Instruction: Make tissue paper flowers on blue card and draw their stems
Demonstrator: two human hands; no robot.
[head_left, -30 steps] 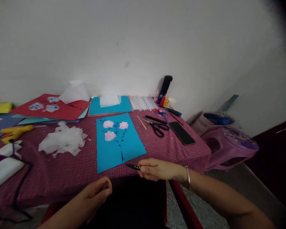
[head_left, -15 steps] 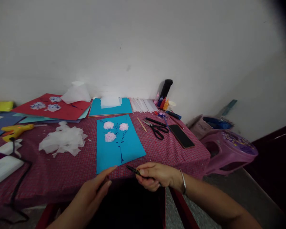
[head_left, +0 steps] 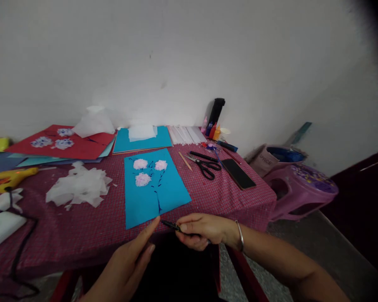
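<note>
My right hand [head_left: 197,231] is closed around a slim black pen [head_left: 170,225], its front end pointing left toward my other hand. My left hand [head_left: 134,256] holds nothing; its index finger is stretched out, with the fingertip close to the pen's end at the lower edge of the blue sheet [head_left: 173,191]. I cannot tell whether fingertip and pen touch. On this sheet are three pale pink crumpled-looking flowers [head_left: 143,179], with dark blue painted stems and leaves [head_left: 159,201] below them.
White tissue scraps [head_left: 82,184] and a yellow glue gun [head_left: 14,177] lie left. Black scissors [head_left: 206,167], a wooden stick [head_left: 185,161] and a phone [head_left: 238,173] lie right. Behind are a red sheet [head_left: 85,147], white glue sticks [head_left: 187,135] and paint bottles [head_left: 212,131]. A pink stool [head_left: 283,188] stands beside the table.
My left hand has moved right and slightly forward, bringing its index fingertip close to the pen. The right hand still grips the pen. The view has shifted slightly.
</note>
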